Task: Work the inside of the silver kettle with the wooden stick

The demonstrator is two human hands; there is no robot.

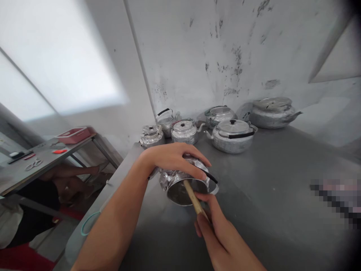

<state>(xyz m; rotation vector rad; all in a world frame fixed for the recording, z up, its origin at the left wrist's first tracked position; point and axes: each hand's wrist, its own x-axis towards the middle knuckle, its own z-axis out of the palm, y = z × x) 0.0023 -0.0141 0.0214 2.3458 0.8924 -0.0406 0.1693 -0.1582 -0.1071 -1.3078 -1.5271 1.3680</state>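
Observation:
A dented silver kettle (173,177) lies tilted on the grey table (254,195), its round opening facing me. My left hand (177,160) rests over the top of the kettle, fingers spread and curved around its body beside the black-sleeved handle (210,175). In my right hand (210,222) is a wooden stick (194,199), held in closed fingers. The stick's far end reaches into the kettle's opening, where its tip is hidden.
Several metal kettles, including a lidded one (234,141), stand along the wall. On a side table (47,165) at left are a pink basket (73,135) and scissors (34,164). A person's legs (70,175) show beneath. A teal loop (88,224) lies near the left edge.

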